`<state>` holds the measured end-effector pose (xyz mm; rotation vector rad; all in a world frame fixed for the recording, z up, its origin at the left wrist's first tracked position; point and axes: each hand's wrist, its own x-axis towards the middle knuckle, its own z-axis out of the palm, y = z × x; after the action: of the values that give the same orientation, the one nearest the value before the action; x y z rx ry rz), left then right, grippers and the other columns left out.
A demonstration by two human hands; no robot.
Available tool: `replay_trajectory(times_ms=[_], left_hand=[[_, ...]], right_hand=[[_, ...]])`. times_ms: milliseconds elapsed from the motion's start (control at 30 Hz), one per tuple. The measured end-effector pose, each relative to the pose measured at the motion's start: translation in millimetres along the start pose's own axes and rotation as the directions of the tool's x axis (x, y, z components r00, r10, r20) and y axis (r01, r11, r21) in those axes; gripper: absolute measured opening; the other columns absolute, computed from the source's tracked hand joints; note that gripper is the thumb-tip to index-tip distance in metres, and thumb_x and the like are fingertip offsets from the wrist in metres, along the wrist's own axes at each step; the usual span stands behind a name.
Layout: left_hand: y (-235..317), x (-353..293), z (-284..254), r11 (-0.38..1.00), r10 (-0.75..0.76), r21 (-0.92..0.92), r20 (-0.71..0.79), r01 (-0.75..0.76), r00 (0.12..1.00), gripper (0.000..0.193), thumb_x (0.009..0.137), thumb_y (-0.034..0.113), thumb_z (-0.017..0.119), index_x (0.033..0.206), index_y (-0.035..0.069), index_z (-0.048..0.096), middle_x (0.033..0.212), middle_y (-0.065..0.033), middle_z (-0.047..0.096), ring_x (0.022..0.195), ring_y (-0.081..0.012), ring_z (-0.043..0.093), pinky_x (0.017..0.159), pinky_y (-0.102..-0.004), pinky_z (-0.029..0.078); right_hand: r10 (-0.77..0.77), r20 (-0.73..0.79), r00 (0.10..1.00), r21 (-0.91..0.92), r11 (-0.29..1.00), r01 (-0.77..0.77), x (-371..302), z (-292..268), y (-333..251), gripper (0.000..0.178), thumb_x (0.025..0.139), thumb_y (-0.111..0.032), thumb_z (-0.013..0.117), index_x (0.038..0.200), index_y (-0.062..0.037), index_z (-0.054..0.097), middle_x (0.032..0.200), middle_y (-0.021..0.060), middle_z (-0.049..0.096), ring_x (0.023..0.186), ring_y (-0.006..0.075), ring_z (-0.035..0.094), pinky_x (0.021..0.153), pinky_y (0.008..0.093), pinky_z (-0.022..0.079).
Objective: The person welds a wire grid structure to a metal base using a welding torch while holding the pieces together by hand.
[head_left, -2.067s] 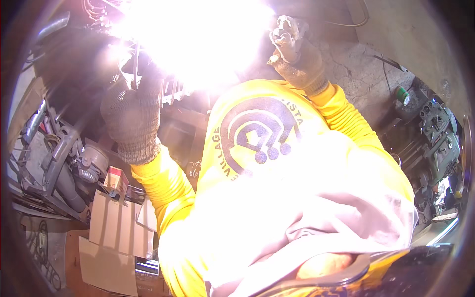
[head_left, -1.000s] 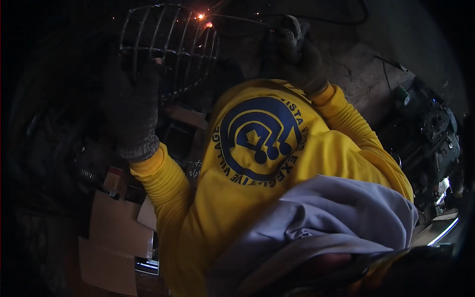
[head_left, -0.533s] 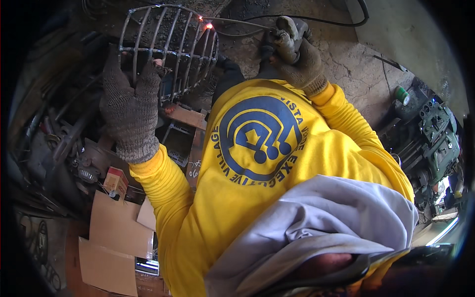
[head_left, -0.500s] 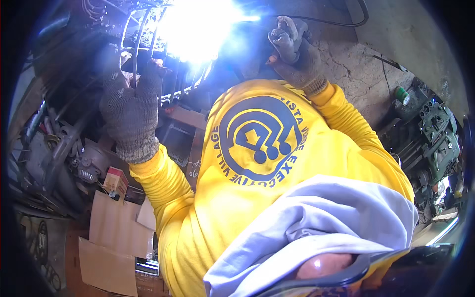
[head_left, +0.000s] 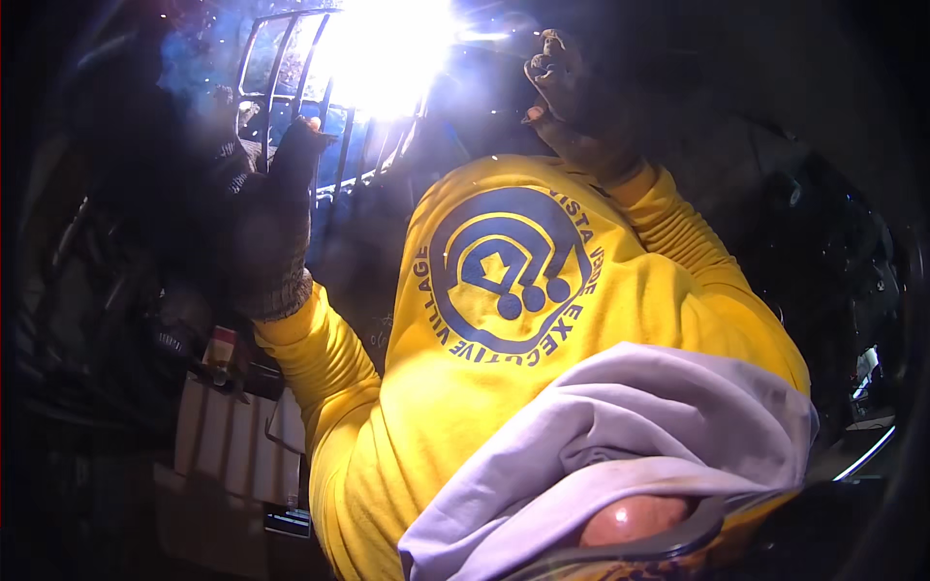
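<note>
A blinding white-blue welding arc [head_left: 387, 58] burns at the top middle, against a curved frame of thin metal bars [head_left: 280, 58]. My left hand [head_left: 281, 184], in a dark knitted glove, is closed around a bar at the frame's near left side, the thumb apart from the fingers. To the right of the glare, my gloved right hand [head_left: 572, 102] is curled with its fingers bent inward. What it grips is lost in glare and shadow. A bare thumb tip pokes out of each glove.
Small sparks fly around the arc. At lower left stand opened cardboard pieces [head_left: 228, 436] and a small red-and-tan box [head_left: 221, 349]. Dim machinery lines the right side. A yellow shirt [head_left: 513, 339] and a pale cloth [head_left: 620, 436] fill the lower middle.
The surroundings have turned much darker around the arc, and more sparks show. Both hands stay in nearly the same places, and the metal frame has hardly moved.
</note>
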<state>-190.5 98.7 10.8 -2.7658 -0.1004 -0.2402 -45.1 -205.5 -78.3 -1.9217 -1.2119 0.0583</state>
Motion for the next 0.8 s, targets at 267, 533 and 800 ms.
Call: replay_trajectory(times_ms=[267, 533, 800], left_hand=[[-2, -18, 9, 0.954, 0.076, 0.291, 0.006, -0.074, 0.997, 0.055, 0.093, 0.053, 0.06, 0.129, 0.012, 0.06, 0.128, -0.0096, 0.062, 0.12, -0.0271, 0.059, 0.105, -0.0432, 0.045], [-3, -15, 10, 0.989, 0.128, 0.073, -0.026, -0.125, 0.992, 0.046, 0.101, 0.01, 0.051, 0.145, 0.019, 0.045, 0.139, -0.0139, 0.052, 0.123, -0.0303, 0.057, 0.098, -0.0369, 0.053], [14, 11, -4, 0.744, -0.24, -0.601, 0.166, 0.291, 0.956, 0.063, 0.085, 0.029, 0.077, 0.135, 0.0, 0.052, 0.117, -0.0171, 0.065, 0.098, -0.0264, 0.067, 0.085, -0.0338, 0.054]], right_hand=[[0.272, 0.033, 0.962, 0.178, 0.945, -0.274, -27, 19, 13, 0.049, 0.088, -0.014, 0.065, 0.136, -0.0122, 0.055, 0.142, 0.0108, 0.052, 0.116, 0.0258, 0.057, 0.097, 0.0353, 0.049], [0.103, -0.007, 0.995, -0.034, 0.994, -0.103, -29, 17, 18, 0.051, 0.087, -0.014, 0.067, 0.135, -0.0095, 0.053, 0.141, 0.0065, 0.052, 0.118, 0.0291, 0.059, 0.099, 0.0339, 0.048], [0.167, 0.102, 0.981, 0.189, 0.965, -0.184, -35, 15, 11, 0.039, 0.086, -0.01, 0.072, 0.121, -0.0002, 0.057, 0.127, 0.0142, 0.059, 0.111, 0.0258, 0.063, 0.09, 0.0356, 0.053]])
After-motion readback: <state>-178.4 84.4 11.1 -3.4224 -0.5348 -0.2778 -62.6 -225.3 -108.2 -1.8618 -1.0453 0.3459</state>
